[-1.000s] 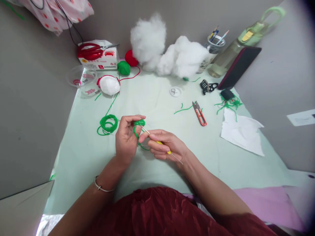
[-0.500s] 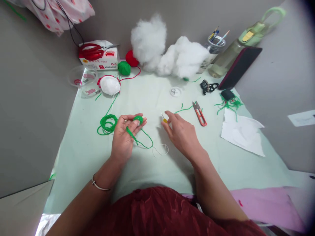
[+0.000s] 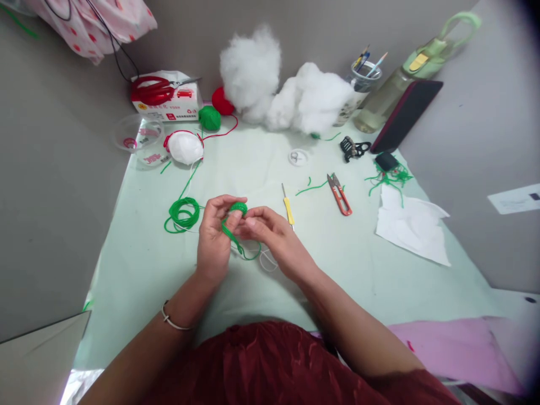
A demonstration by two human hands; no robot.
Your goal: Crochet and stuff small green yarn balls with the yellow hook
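My left hand [image 3: 214, 236] pinches a small green crochet piece [image 3: 237, 207] above the pale green mat [image 3: 139, 264]. My right hand [image 3: 272, 236] meets it from the right, fingertips closed on the same green piece. Green yarn [image 3: 248, 254] loops down from the piece onto the mat and runs left to a loose green coil [image 3: 182, 214]. The yellow-handled crochet hook [image 3: 288, 208] lies on the mat just right of my right hand, with neither hand on it.
Red thread snips [image 3: 340, 195] lie to the right, near white paper [image 3: 411, 228] and green scraps [image 3: 390, 177]. At the back are white stuffing [image 3: 287, 90], red and green yarn balls [image 3: 215, 109], red scissors on a box [image 3: 162, 95], a pen cup [image 3: 360, 84], a bottle [image 3: 400, 79].
My right hand laid the crochet hook on the mat, then came back left to the green piece. My left hand kept its hold on the piece throughout.
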